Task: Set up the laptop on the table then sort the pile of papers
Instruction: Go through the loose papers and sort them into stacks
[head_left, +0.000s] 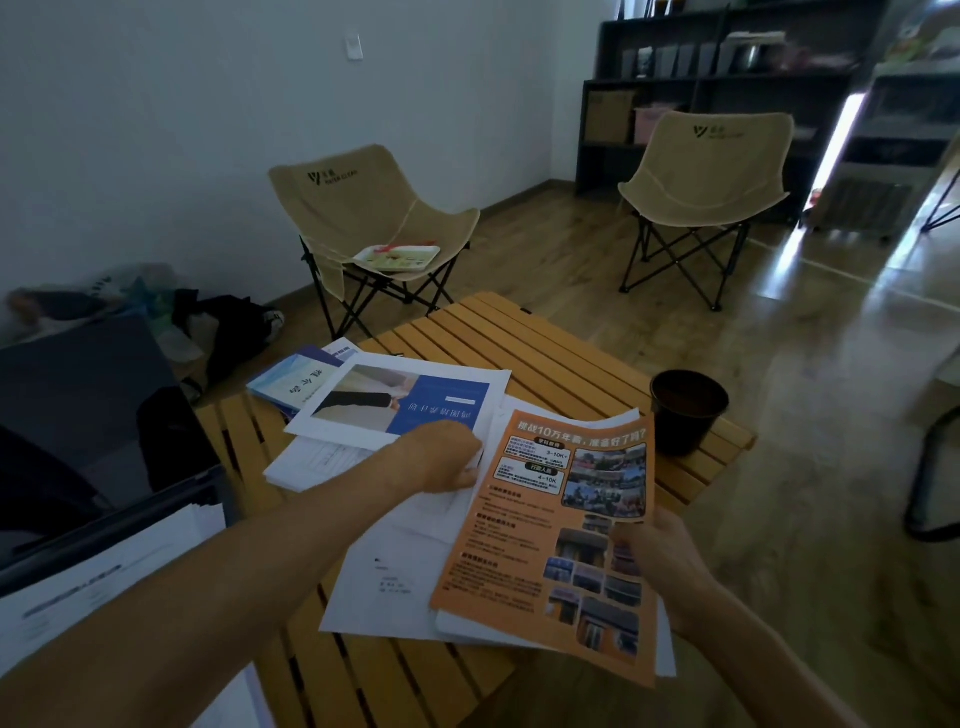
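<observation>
A slatted wooden table (524, 343) stands on a glossy wood floor, two beige folding chairs (363, 218) and dark shelving (727, 78) behind. The open laptop (93, 415) sits at the table's left edge. Loose papers (395, 561) cover the middle, beside a dark cup (688, 408). The right hand (660, 566) pinches an orange flyer (561, 530) headed "10万年薪". The left hand (441, 457), fingers curled, presses on the sheets.

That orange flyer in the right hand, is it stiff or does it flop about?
Probably floppy: the orange flyer is one thin sheet, its top edge curling. Likely very light, since the right hand holds it by one edge. It may slide easily over the white sheets underneath.
</observation>
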